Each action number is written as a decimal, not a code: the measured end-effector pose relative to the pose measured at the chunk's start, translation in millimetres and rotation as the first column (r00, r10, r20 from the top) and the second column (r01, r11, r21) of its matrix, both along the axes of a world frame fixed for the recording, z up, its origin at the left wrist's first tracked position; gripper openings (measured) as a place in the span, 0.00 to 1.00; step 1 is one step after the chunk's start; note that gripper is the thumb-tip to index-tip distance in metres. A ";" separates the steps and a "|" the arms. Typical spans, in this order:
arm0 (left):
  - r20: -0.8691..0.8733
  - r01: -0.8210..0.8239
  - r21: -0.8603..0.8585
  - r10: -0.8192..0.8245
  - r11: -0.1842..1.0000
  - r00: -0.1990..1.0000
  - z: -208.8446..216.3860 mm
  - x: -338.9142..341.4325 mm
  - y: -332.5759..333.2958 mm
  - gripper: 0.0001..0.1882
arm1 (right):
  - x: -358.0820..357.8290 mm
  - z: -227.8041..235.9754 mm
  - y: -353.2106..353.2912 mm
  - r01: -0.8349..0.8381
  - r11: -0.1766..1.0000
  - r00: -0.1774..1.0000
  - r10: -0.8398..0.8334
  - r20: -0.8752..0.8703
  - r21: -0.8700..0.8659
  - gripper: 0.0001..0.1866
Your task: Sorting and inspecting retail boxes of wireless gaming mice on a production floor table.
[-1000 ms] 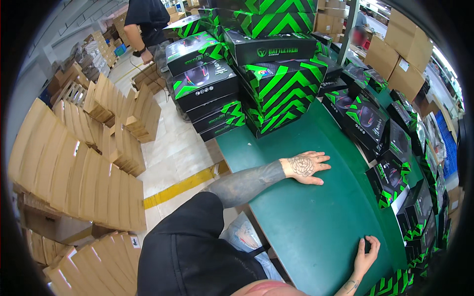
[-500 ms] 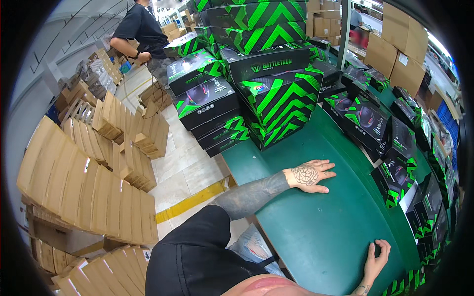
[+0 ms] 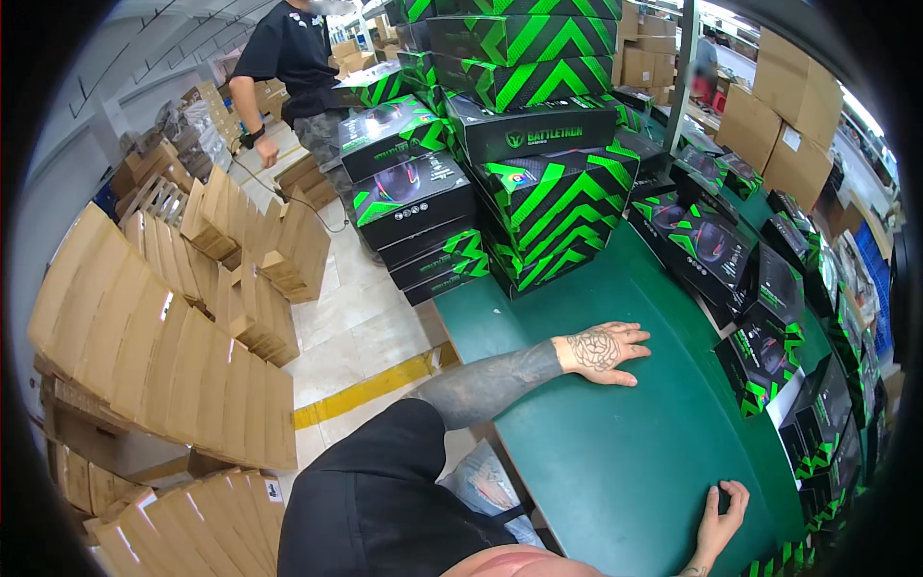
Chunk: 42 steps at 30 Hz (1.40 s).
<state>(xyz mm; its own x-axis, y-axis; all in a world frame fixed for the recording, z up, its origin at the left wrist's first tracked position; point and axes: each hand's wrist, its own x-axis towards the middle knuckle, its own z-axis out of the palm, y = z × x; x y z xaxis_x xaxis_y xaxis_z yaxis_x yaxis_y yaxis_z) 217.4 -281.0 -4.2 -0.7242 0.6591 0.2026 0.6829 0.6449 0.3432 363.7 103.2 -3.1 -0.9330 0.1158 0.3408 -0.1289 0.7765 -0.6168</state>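
Note:
My left hand [image 3: 601, 353] lies flat on the green tabletop [image 3: 586, 452], palm down with the fingers spread, and holds nothing. Farther right and nearer to me, my right hand [image 3: 721, 524] rests at the table with its fingers loosely curled. A gap parts its thumb from the fingers; a small dark patch shows there, which looks like shadow. Beyond my left hand stands a tall stack of black and green boxes [image 3: 558, 207]. Flat black boxes [image 3: 413, 192] with a picture on the lid are piled to the left of it.
More black and green boxes [image 3: 760, 356] lie along the table's right side. Folded brown cartons [image 3: 163, 337] stand in rows on the floor at left. A person in a black shirt [image 3: 286, 58] stands behind the stack. Large brown cartons [image 3: 793, 87] rise at the far right.
The view has shifted slightly. My right hand's fingers have curled in more toward the thumb, while my left hand stays flat on the table. The other person's arm has dropped lower.

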 end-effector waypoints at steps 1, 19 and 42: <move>0.000 0.002 0.007 -0.002 1.000 1.000 0.9 0.3 0.3 0.32 | -0.4 1.0 -0.3 0.002 1.000 1.000 -0.002 0.000 0.007 0.08; 0.012 0.030 -0.011 -0.030 0.999 0.999 1.7 4.6 2.0 0.32 | 8.4 7.4 1.7 -0.032 0.999 0.999 0.031 -0.017 -0.041 0.08; -0.096 0.051 -0.026 -0.054 0.998 0.994 7.9 8.2 11.0 0.31 | 15.5 -0.7 9.5 0.067 0.996 0.998 -0.066 0.008 -0.055 0.19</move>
